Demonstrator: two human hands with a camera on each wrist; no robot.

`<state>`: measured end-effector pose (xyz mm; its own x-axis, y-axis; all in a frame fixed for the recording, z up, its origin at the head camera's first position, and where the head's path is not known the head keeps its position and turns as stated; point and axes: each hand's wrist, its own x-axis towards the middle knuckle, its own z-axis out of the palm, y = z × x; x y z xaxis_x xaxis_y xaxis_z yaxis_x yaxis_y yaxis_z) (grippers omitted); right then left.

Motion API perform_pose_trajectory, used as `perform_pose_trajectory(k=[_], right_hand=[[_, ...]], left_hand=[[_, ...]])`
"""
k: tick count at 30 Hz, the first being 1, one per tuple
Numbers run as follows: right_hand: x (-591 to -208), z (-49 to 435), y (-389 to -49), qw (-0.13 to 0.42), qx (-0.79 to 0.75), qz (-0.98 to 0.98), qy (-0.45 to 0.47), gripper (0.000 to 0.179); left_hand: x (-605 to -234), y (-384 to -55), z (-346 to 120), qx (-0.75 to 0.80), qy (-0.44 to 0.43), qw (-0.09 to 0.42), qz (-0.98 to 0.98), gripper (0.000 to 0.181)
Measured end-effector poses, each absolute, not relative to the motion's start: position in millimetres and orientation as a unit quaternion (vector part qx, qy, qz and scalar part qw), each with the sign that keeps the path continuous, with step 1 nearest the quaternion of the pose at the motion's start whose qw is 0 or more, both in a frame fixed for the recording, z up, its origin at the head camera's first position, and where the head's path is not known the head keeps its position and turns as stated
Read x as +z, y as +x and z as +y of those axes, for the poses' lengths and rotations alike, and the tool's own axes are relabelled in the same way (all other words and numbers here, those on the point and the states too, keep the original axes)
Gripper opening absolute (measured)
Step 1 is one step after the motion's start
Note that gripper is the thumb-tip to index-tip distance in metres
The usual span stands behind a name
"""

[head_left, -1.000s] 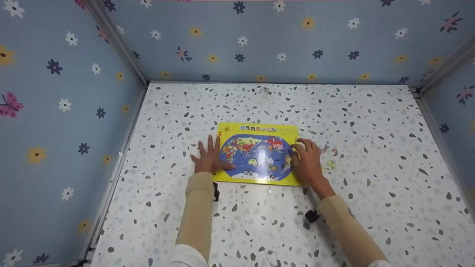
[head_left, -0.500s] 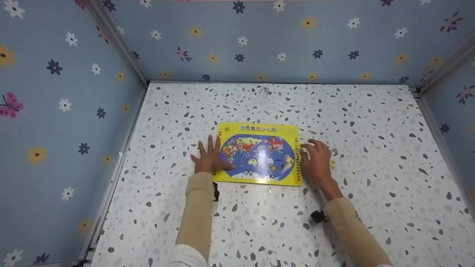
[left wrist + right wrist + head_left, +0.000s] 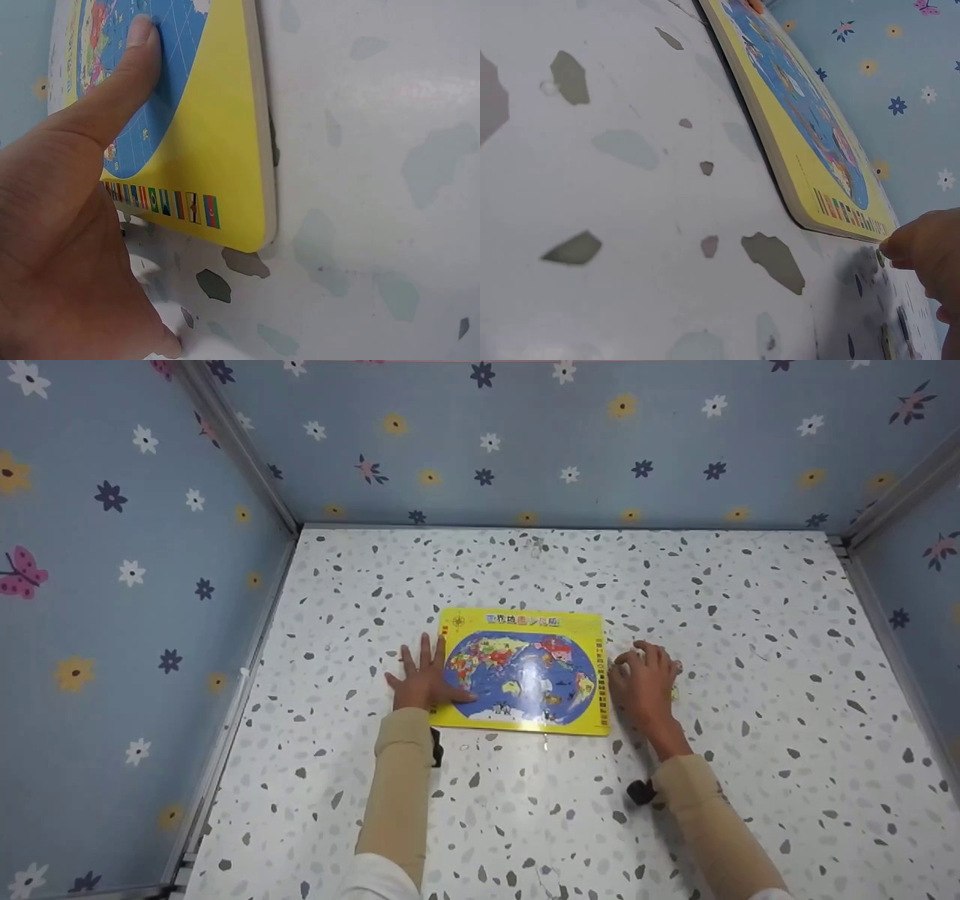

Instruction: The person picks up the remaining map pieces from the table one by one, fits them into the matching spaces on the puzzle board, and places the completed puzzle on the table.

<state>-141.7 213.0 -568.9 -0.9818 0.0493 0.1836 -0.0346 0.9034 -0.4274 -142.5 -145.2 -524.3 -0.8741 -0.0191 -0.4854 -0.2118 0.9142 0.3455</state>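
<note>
My left grip (image 3: pixel 421 684) lies spread, thumb on the map board (image 3: pixel 525 675); my right grip (image 3: pixel 643 682) is curled just beside its right edge.
The board lies flat on the surface (image 3: pixel 525 817); I'd press it lightly and pick up the small loose pieces (image 3: pixel 678 667) singly by their edges. Whether my right fingertips pinch one, I cannot tell. The left wrist view shows the row of flags (image 3: pixel 165 202) that my left grip mostly covers in the head view.
</note>
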Motion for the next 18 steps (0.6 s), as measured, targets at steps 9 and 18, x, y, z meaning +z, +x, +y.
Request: perform_pose_trajectory(k=[9, 18], right_hand=[[-568.1, 206.8, -144.8, 0.094, 0.211, -0.973, -0.028, 0.017], [-568.7, 205.7, -144.2, 0.111, 0.204, -0.972, -0.025, 0.017]], left_hand=[[-523.7, -142.5, -145.0, 0.202, -0.06, 0.246, 0.946, 0.121], [-521.9, -140.0, -143.1, 0.192, -0.056, 0.231, 0.952, 0.119]])
